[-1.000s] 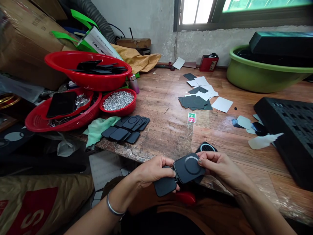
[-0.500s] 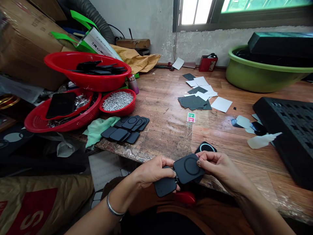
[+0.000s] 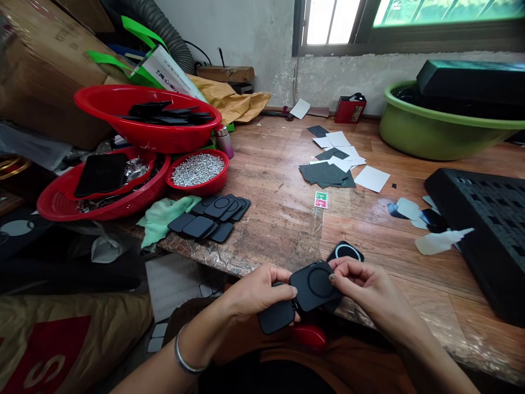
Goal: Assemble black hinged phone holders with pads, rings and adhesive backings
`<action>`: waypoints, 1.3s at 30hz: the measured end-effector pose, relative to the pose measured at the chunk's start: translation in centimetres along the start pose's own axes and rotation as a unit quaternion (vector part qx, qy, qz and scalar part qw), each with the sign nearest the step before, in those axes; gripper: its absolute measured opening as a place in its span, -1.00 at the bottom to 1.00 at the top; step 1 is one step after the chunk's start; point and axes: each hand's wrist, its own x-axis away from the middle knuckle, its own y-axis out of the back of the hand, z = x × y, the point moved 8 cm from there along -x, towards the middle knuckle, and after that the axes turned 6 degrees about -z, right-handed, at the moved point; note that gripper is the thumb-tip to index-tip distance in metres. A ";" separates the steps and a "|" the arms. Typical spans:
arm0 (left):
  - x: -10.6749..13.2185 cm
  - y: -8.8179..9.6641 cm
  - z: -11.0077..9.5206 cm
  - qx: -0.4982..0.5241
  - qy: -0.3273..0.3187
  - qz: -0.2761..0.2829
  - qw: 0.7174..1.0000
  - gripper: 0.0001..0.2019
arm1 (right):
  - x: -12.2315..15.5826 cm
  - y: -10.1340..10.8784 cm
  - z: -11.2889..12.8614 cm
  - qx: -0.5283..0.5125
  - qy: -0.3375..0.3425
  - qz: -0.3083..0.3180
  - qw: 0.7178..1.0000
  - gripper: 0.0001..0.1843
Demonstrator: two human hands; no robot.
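Observation:
My left hand (image 3: 262,293) is closed around a black folding wireless charger (image 3: 276,316), thumb on top near its hinge. The charger is opened flat, and its right panel (image 3: 314,284) bears a dark ring mark. At that panel's upper right corner, my right hand (image 3: 356,279) pinches the edge between thumb and fingers. Whether a thin layer lies in the pinch I cannot tell. Just behind the fingers, a black piece with a pale ring (image 3: 348,251) rests on the table. Several similar black folding chargers (image 3: 211,216) lie grouped at the left.
A red bowl of small metal pins (image 3: 198,169) stands below a red basin of black parts (image 3: 143,131). Grey and white sheets (image 3: 328,172) lie mid-table. A white squeeze bottle (image 3: 438,242), black foam tray (image 3: 484,235) and green tub (image 3: 443,128) are at right. A green cloth (image 3: 164,216) hangs over the edge.
The view has tilted slightly. Both hands keep their hold on the charger, and my right fingertips have shifted a little at the panel's corner.

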 end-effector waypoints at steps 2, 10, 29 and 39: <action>0.1 0.0 -0.4 -0.026 -0.023 -0.014 0.999 -0.76 | 0.3 0.2 0.4 0.026 0.036 -0.030 0.999 -0.62; 0.7 0.1 -1.1 -0.110 -0.066 -0.043 0.991 -0.74 | 1.3 0.1 0.0 0.032 0.066 -0.089 0.993 -0.62; 1.8 -0.3 -0.7 -0.146 -0.114 -0.064 0.981 -0.79 | 2.3 2.0 0.4 0.402 0.126 -0.177 0.890 -0.53; 2.8 1.1 -1.2 -0.062 -0.137 -0.041 0.988 -0.76 | 0.0 -2.5 -0.9 0.137 0.037 -0.084 0.986 -0.41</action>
